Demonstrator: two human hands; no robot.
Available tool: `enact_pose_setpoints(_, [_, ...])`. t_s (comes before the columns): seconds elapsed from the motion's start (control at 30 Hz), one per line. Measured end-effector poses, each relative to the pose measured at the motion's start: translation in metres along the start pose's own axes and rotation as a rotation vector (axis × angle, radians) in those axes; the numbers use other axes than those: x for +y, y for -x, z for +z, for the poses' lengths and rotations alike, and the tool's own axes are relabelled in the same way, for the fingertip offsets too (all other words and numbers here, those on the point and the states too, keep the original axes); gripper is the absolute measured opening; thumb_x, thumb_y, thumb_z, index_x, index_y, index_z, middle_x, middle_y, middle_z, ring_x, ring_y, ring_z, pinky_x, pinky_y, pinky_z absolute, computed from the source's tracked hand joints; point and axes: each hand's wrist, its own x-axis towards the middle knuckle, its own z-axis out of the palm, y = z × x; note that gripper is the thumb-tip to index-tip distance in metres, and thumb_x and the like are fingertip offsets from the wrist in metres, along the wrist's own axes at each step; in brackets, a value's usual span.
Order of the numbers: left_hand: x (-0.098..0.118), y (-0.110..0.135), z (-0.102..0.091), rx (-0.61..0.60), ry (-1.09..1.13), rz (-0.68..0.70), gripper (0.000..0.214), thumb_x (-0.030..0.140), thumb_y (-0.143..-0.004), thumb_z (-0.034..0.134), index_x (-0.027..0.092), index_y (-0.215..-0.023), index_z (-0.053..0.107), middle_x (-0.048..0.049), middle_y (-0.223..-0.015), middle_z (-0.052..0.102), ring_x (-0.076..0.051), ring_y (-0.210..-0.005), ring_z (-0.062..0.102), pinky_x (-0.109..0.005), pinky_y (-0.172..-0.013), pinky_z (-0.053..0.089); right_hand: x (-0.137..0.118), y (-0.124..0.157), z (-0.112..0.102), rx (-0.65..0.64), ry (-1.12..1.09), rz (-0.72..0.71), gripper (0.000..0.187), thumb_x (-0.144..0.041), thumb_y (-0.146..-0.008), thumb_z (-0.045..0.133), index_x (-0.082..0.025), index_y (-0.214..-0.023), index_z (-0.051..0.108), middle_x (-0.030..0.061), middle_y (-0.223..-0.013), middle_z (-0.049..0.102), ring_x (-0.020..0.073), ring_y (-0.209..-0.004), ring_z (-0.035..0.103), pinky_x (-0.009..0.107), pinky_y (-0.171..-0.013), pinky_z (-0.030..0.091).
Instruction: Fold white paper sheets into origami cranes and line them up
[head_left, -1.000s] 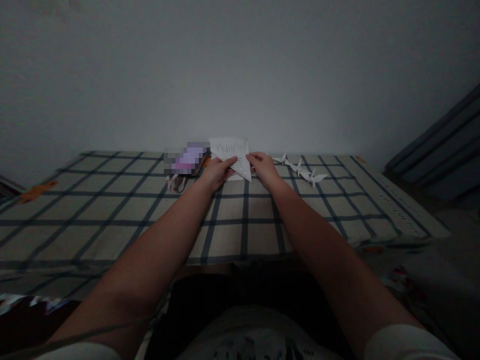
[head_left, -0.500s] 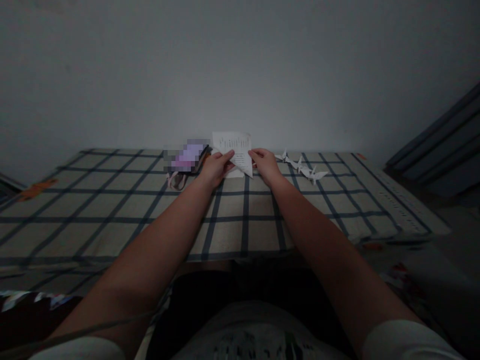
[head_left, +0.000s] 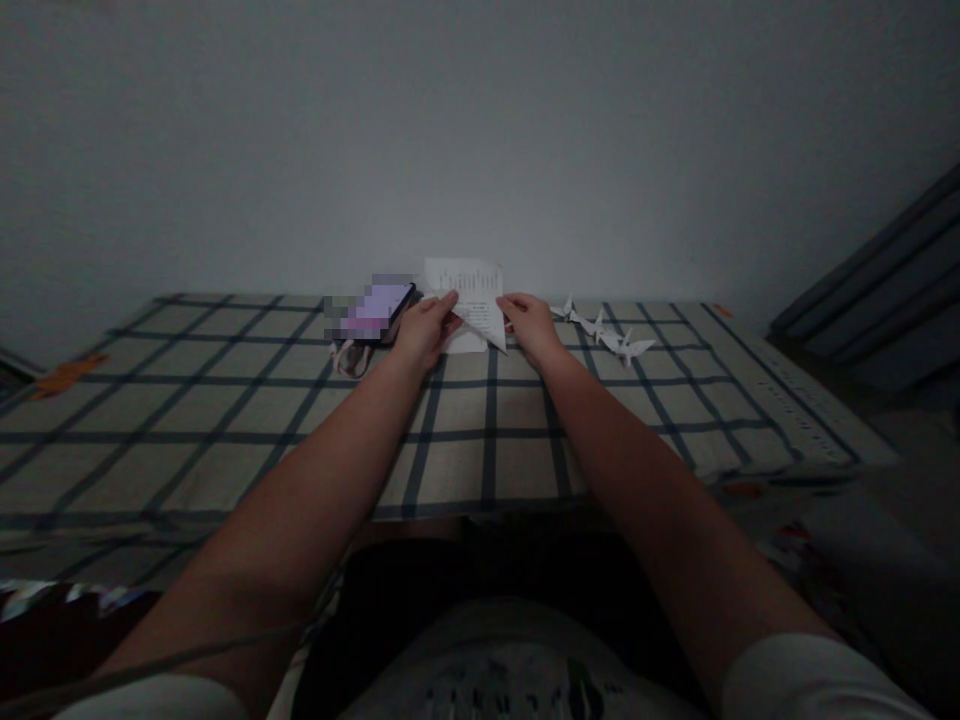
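Observation:
A printed sheet of paper with a folded-over corner is held up over the far part of the table. My left hand pinches its left side, thumb on top. My right hand grips the right edge between thumb and fingers. More white paper lies beneath, close to my left hand. Several white folded paper cranes lie in a slanting row to the right of my right hand.
A phone, partly blurred out, rests left of my left hand, with a pale looped strap below it. A checked cloth covers the table. Behind it rises a plain wall.
My left hand has slid slightly left and up along the paper, its thumb now nearer the sheet's left side. My right hand stays almost still at the right edge.

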Motion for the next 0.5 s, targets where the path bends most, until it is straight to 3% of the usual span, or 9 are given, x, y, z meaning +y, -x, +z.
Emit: enact_pose_setpoints(0.5, [-0.0013, -0.0015, -0.0012, 0.014, -0.006, 0.043, 0.02, 0.026, -0.074, 0.082, 0.015, -0.08, 0.066, -0.0048, -0.085, 0.072, -0.012, -0.078, 0.067, -0.026, -0.08, 0.056, 0.0075, -0.0038, -0.0013, -0.003, 0.013, -0.016, 0.022, -0.035, -0.085, 0.061, -0.016, -0.091, 0.07, 0.0046, -0.085, 0.071, 0.0133, -0.07, 0.062, 0.027, -0.065, 0.051])
